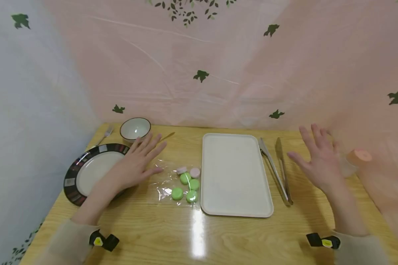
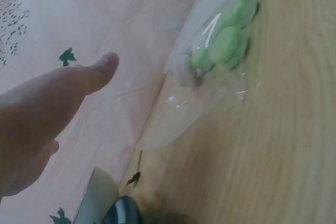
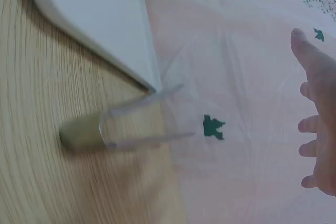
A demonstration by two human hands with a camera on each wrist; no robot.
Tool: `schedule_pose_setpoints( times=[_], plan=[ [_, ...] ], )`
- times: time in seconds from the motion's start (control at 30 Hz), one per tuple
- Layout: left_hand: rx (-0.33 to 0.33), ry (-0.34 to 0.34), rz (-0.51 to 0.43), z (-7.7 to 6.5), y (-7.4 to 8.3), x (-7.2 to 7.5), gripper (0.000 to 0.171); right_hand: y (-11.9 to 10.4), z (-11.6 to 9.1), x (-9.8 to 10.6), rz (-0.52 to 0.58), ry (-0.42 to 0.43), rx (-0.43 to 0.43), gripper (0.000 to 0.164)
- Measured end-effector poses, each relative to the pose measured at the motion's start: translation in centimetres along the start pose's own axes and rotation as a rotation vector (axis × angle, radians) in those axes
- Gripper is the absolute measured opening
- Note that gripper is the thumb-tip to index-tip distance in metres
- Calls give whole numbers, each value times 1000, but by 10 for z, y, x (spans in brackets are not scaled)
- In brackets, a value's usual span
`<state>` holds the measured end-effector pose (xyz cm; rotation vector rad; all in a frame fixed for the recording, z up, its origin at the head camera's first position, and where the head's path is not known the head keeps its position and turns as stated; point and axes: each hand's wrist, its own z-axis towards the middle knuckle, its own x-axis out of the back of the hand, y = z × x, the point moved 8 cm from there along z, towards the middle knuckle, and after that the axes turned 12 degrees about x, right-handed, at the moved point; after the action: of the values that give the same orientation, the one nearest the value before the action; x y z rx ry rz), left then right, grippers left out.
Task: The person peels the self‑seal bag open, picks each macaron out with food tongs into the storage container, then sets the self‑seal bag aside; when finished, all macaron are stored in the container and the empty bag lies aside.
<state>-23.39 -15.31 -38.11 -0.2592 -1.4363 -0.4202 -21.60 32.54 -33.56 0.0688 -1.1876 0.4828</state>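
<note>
My left hand (image 1: 131, 167) hovers with spread, straight fingers over the right side of a dark-rimmed plate (image 1: 73, 187) and holds nothing. To its right lies a clear plastic bag (image 1: 164, 184) of several green macarons (image 1: 177, 194) and pale pink ones (image 1: 195, 173). In the left wrist view the thumb (image 2: 100, 74) points toward the bagged green macarons (image 2: 228, 45). On the other side, my right hand (image 1: 321, 162) is raised, fingers apart, with nothing in it. Nearest on its left are metal tongs (image 1: 284, 173), whose arms spread away from me; they also show in the right wrist view (image 3: 81, 132).
A white rectangular tray (image 1: 235, 173) lies between the bag and the tongs. Behind the plate stand a dark-rimmed bowl (image 1: 136, 128), a fork (image 1: 106, 135) and a thin gold-coloured utensil (image 1: 168, 136). Partly behind my right hand is a clear container with a peach-coloured top (image 1: 360, 156). Patterned cloth (image 1: 219, 103) hangs behind the table.
</note>
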Motion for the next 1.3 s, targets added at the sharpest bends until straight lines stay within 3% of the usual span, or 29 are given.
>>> schedule_pose_setpoints(
  times=[0.17, 0.33, 0.5, 0.7, 0.9, 1.1, 1.3],
  plan=[
    [-66, -77, -26, -11, 18, -16, 83, -23, 7, -4, 91, 116, 29, 76],
    [-100, -122, -134, -17, 31, -23, 81, -50, 19, -13, 153, 218, 63, 73],
    [-142, -147, -180, -22, 40, -30, 80, -86, 35, -30, 225, 234, 95, 72],
    [-143, -224, -228, -27, 44, -34, 85, -134, 48, -49, 254, 206, 153, 70],
    [-104, -300, -225, -26, 46, -43, 91, -181, 51, -75, 269, 106, 231, 59],
    [-67, -339, -217, -23, 43, -50, 96, -209, 44, -96, 259, 8, 316, 38],
    [-30, -394, -246, -21, 42, -55, 96, -234, 33, -117, 234, -107, 442, 32]
  ],
)
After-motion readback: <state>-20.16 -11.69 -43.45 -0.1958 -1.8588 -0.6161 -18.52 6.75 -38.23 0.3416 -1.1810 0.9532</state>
